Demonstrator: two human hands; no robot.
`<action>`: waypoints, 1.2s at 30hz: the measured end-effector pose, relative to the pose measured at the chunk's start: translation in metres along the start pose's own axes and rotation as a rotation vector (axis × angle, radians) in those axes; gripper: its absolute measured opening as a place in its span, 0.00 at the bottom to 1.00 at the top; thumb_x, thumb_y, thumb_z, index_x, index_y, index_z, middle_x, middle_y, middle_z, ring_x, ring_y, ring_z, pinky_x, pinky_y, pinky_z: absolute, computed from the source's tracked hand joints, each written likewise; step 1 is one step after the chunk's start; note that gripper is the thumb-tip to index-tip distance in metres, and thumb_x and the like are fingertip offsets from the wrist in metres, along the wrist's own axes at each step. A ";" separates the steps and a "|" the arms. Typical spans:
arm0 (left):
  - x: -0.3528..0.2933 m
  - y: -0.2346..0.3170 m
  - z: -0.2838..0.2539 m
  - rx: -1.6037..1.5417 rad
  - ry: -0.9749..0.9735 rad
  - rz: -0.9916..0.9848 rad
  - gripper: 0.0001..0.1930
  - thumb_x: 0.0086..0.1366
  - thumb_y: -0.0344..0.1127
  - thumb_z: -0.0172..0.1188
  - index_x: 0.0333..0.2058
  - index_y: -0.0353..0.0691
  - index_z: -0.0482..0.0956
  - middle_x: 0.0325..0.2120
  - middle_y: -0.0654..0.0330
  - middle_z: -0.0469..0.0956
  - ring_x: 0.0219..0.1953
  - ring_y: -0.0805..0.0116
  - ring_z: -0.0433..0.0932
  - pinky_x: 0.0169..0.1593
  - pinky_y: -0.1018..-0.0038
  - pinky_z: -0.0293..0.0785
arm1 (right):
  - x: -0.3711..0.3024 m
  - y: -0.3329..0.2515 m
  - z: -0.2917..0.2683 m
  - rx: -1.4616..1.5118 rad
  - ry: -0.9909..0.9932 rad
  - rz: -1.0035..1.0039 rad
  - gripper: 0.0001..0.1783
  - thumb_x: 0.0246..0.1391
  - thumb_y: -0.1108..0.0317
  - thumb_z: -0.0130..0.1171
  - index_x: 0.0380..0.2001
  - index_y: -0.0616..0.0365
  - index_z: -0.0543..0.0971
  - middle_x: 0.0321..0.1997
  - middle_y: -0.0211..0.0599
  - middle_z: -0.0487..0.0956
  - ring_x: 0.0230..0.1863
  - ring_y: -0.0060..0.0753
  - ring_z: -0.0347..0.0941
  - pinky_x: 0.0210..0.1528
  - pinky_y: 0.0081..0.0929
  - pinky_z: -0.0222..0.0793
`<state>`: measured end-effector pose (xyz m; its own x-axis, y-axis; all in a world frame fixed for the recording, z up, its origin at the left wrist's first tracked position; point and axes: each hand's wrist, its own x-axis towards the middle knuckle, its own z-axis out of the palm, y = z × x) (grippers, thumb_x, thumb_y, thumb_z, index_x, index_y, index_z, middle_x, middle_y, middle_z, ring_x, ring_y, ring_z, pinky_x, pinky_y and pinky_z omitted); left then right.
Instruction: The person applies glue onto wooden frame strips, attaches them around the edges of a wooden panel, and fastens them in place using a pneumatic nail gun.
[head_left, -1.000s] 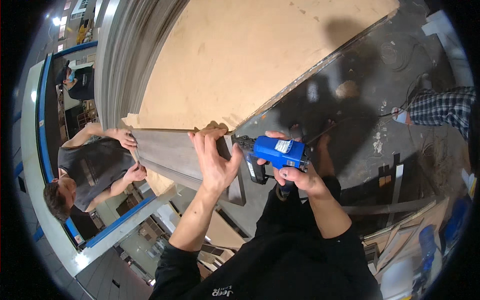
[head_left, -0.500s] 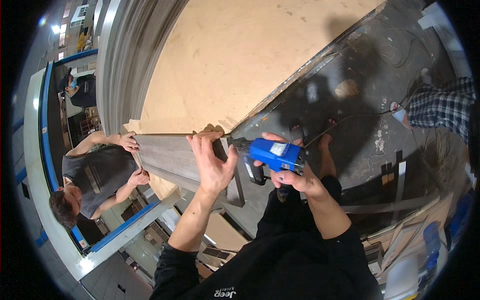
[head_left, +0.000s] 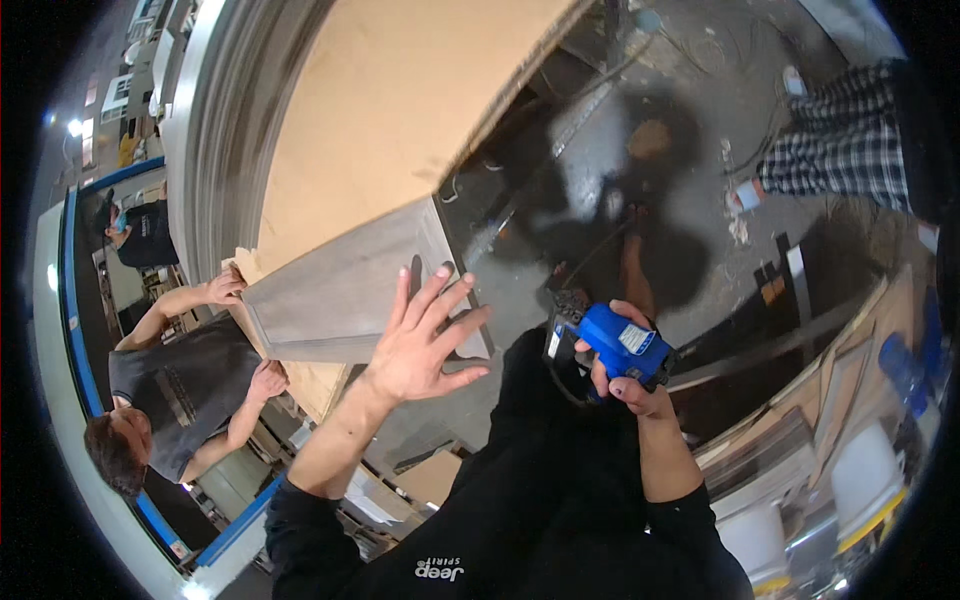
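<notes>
My left hand (head_left: 425, 340) is open, its fingers spread over the right end of a grey wood-grain panel (head_left: 320, 290). Whether the fingertips touch the panel is hard to tell. In my right hand (head_left: 640, 395) is a blue and black nail gun (head_left: 620, 335), held to the right of the panel and apart from it, above the floor. A co-worker's two hands (head_left: 267, 381) grip the panel's left end. Against the panel's far edge lies a large pale wood board (head_left: 400, 110).
A stack of grey wood-grain panels (head_left: 215, 130) rises at the far left. Another person's checked trousers (head_left: 835, 155) show at the right. A hose crosses the dark floor (head_left: 690, 200). Wood offcuts (head_left: 840, 360) and white tubs (head_left: 865, 480) stand at the lower right.
The nail gun has moved right and nearer to me, away from the panel's end. My left hand has loosened from the panel's edge and spread its fingers. More of the panel's broad face shows.
</notes>
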<state>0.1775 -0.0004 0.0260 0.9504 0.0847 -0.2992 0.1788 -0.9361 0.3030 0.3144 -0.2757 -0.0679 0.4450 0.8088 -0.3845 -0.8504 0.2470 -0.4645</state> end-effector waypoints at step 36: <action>0.016 -0.025 0.033 0.190 0.137 0.702 0.26 0.43 0.43 0.70 0.43 0.42 0.75 0.41 0.57 0.75 0.50 0.55 0.73 0.69 0.43 0.50 | -0.011 0.288 0.106 0.094 0.293 -1.028 0.52 0.50 0.59 0.70 0.71 0.56 0.51 0.50 0.64 0.76 0.22 0.28 0.75 0.28 0.22 0.74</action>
<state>0.1799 0.0128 -0.0159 0.8504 -0.5255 0.0270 -0.5183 -0.8276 0.2154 0.0348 -0.1573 -0.1128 0.9991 0.0329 -0.0263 -0.0421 0.7863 -0.6164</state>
